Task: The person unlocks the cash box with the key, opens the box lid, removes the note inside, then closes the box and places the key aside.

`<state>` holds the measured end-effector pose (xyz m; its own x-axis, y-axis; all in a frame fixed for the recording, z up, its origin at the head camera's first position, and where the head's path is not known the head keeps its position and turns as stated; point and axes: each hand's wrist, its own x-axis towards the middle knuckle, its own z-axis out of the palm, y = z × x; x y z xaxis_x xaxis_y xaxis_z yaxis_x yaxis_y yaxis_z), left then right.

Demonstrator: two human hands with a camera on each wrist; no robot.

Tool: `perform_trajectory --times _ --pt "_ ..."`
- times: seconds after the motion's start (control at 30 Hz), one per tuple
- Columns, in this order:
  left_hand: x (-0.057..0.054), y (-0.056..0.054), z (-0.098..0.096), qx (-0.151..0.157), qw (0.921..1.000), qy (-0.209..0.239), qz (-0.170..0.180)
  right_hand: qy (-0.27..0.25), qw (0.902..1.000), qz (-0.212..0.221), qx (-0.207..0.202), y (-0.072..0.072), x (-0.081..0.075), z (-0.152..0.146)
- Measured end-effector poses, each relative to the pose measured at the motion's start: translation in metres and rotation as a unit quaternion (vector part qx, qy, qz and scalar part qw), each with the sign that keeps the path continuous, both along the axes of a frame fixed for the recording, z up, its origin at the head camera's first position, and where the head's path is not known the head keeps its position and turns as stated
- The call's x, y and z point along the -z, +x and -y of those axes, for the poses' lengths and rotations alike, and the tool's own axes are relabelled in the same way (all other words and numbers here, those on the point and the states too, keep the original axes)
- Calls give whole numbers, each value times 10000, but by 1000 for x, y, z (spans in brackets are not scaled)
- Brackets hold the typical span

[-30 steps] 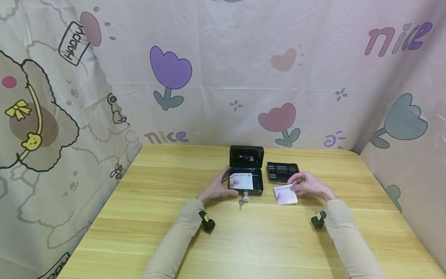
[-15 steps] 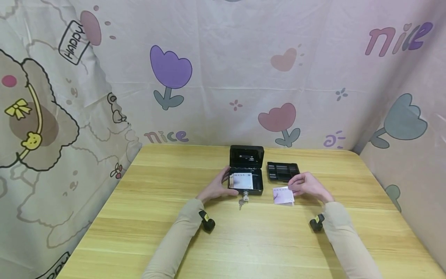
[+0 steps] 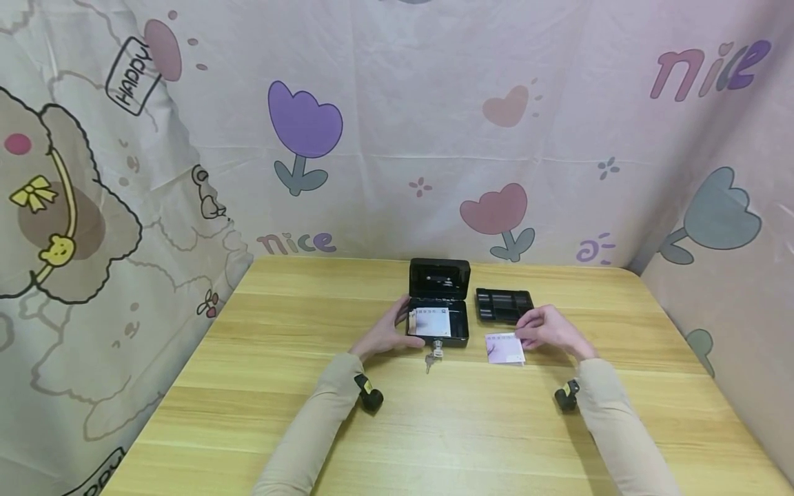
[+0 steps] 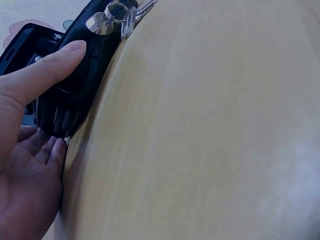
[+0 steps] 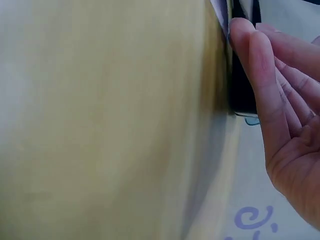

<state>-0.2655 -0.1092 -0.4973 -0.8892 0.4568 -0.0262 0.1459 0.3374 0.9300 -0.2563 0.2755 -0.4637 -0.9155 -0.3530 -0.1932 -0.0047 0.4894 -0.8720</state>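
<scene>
A black cash box (image 3: 459, 329) stands on the table with its lid raised and a stack of banknotes (image 3: 429, 322) inside, toward the left. My left hand (image 3: 386, 337) holds the box at its front left corner. In the left wrist view, the thumb (image 4: 67, 59) lies against the front wall and the fingers reach the side. A key ring with keys (image 4: 129, 21) hangs from the front lock. To the right of the box, my right hand (image 3: 551, 332) pinches the right edge of purple banknotes (image 3: 504, 348) between thumb and fingertips. How many notes it holds cannot be told.
A black compartment tray (image 3: 504, 300) lies right of the box, just behind my right hand. The wooden table (image 3: 446, 427) ends at a printed cloth backdrop (image 3: 384, 172) behind the box. More cloth hangs at both sides.
The purple banknotes have shifted slightly left and turned straighter in my right hand over the past second, then stayed nearly still. My left hand and the box have not moved.
</scene>
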Motion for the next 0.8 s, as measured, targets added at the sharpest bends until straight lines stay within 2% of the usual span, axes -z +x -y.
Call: perform_trajectory --times 0.23,0.37,0.5,0.8 --pt "2 0 0 10 10000 16 -36 547 9944 -851 316 -1 -10 0" --pt "2 0 1 4 10000 -2 -16 337 9922 -1192 153 -2 -16 15" --pt "1 -1 1 -1 10000 20 -21 110 9887 -1482 -198 -6 -17 37" --pt "3 -1 1 60 10000 30 -32 -146 9856 -1555 -643 -20 -16 76"
